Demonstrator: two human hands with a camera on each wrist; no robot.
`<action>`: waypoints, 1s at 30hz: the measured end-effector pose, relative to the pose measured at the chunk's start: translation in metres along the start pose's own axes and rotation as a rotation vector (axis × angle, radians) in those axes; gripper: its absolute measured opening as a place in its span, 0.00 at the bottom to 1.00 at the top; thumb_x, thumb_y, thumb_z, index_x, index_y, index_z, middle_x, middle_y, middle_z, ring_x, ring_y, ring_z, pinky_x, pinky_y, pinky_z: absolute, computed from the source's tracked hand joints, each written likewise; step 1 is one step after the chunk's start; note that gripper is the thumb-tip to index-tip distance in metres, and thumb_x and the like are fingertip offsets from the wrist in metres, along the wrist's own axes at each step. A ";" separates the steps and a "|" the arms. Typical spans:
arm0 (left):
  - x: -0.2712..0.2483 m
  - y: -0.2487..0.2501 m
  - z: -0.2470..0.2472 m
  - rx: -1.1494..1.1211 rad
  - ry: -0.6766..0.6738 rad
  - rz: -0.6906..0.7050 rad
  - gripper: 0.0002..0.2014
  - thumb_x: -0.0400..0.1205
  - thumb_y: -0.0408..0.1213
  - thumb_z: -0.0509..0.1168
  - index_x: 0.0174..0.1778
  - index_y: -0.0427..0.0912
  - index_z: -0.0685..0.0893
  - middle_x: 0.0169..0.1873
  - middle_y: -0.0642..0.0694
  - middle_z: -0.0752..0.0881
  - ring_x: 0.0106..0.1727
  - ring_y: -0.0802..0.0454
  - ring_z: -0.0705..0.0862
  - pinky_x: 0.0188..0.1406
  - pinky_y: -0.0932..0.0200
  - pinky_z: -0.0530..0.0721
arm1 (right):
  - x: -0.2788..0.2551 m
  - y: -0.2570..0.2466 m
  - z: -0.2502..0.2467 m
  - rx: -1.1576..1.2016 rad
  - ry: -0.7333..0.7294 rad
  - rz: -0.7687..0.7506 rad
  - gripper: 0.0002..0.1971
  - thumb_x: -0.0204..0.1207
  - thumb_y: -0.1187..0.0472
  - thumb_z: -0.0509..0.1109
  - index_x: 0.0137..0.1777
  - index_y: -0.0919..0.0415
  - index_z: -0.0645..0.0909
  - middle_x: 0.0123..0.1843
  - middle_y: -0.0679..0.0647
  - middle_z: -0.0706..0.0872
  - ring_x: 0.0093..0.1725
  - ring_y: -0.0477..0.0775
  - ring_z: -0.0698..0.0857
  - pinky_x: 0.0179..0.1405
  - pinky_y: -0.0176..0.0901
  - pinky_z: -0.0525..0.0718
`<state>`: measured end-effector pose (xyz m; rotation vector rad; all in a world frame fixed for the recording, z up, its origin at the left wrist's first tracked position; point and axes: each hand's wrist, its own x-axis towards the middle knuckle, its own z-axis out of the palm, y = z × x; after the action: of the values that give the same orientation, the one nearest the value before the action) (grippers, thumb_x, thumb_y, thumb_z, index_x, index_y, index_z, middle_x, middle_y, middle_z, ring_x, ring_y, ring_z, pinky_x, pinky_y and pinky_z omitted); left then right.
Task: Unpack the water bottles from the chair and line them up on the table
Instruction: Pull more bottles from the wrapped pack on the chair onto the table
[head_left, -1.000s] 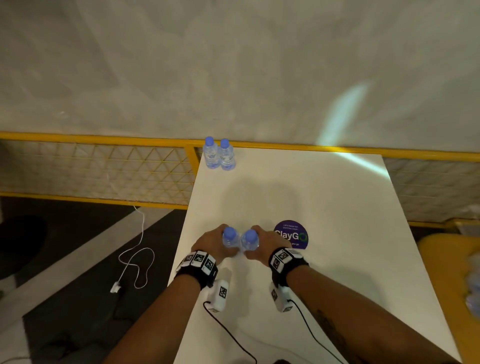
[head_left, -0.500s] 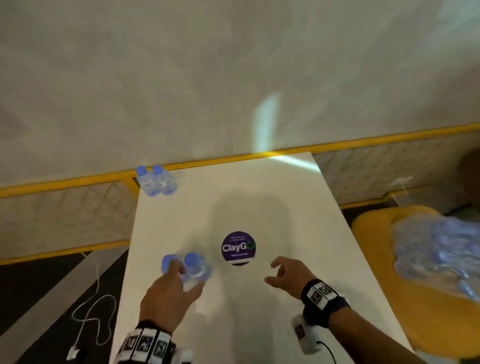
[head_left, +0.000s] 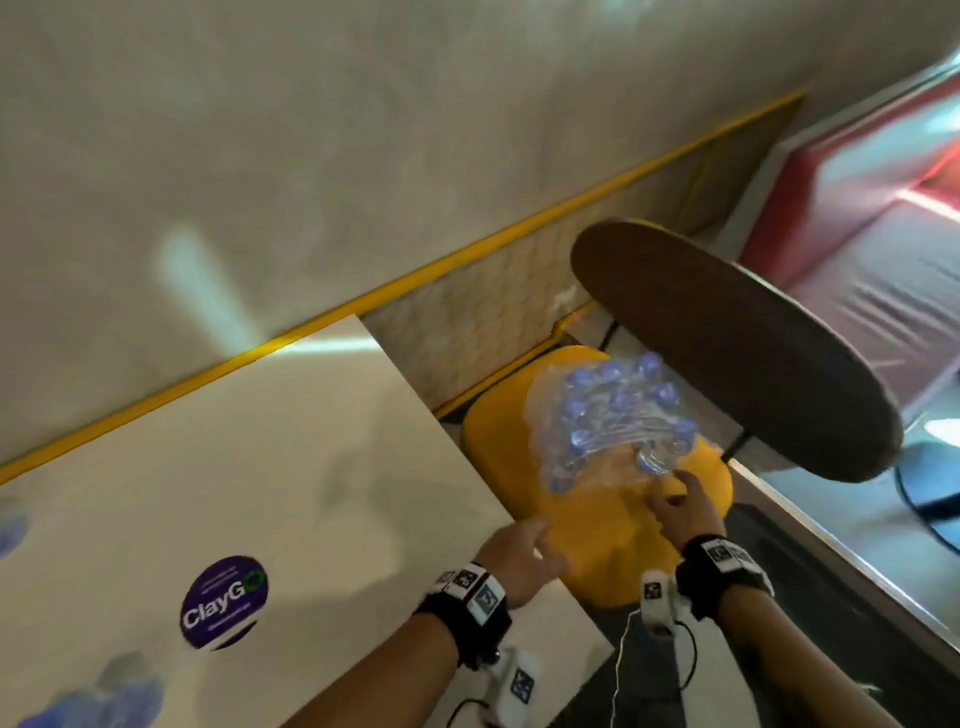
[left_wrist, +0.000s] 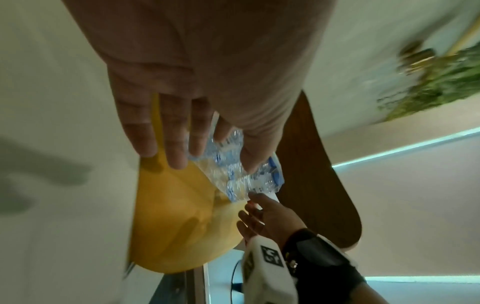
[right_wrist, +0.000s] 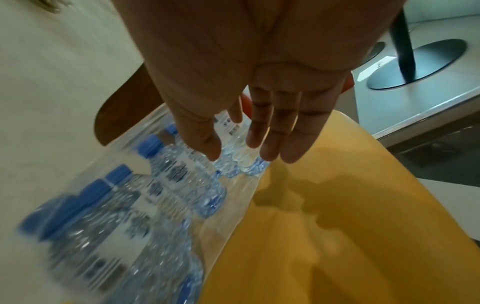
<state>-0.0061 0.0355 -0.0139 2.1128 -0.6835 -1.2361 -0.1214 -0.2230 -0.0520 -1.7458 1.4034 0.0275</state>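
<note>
A shrink-wrapped pack of blue-capped water bottles (head_left: 613, 421) (left_wrist: 233, 170) (right_wrist: 124, 209) lies on the yellow chair seat (head_left: 597, 551) (left_wrist: 176, 216) (right_wrist: 350, 226), right of the white table (head_left: 260, 467). My right hand (head_left: 672, 493) (left_wrist: 253, 205) (right_wrist: 246, 144) reaches over the seat, fingers straight, fingertips at the pack's near edge. My left hand (head_left: 540, 543) (left_wrist: 182, 148) is open past the table's edge, short of the pack. Two bottles (head_left: 98, 696) stand blurred at the table's near left; another bottle (head_left: 8, 525) shows at the left edge.
The chair's dark brown back (head_left: 727, 353) (left_wrist: 317, 164) rises behind the pack. A purple ClayGo sticker (head_left: 223, 603) is on the table. A yellow rail (head_left: 363, 301) runs along the wall. A black pedestal base (right_wrist: 415, 65) and red seating (head_left: 857, 234) lie to the right.
Both hands let go of the two bottles set on the table and swung right to the chair. The view turned right, and the pack is in full sight.
</note>
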 end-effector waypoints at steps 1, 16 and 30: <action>0.017 0.014 0.011 -0.052 -0.014 -0.016 0.41 0.76 0.63 0.71 0.86 0.57 0.69 0.76 0.53 0.81 0.74 0.48 0.82 0.74 0.46 0.80 | 0.011 0.001 -0.004 0.016 0.007 0.001 0.37 0.72 0.50 0.76 0.77 0.39 0.60 0.48 0.54 0.84 0.46 0.64 0.87 0.50 0.67 0.88; 0.124 0.063 0.069 -0.347 0.493 -0.247 0.21 0.73 0.62 0.71 0.59 0.59 0.83 0.55 0.53 0.89 0.53 0.47 0.89 0.58 0.39 0.89 | 0.049 0.009 0.009 0.366 0.095 -0.049 0.33 0.73 0.54 0.77 0.74 0.44 0.64 0.69 0.56 0.78 0.59 0.58 0.85 0.57 0.57 0.87; 0.146 0.071 0.043 -0.111 0.543 -0.350 0.35 0.75 0.64 0.75 0.71 0.44 0.85 0.71 0.39 0.81 0.67 0.36 0.82 0.68 0.43 0.83 | 0.080 -0.015 -0.001 0.156 0.027 -0.004 0.39 0.68 0.42 0.80 0.75 0.47 0.66 0.68 0.63 0.69 0.61 0.71 0.79 0.58 0.61 0.82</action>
<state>0.0101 -0.1228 -0.0662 2.3855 -0.0065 -0.7734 -0.0813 -0.2867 -0.0830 -1.6253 1.3841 -0.1051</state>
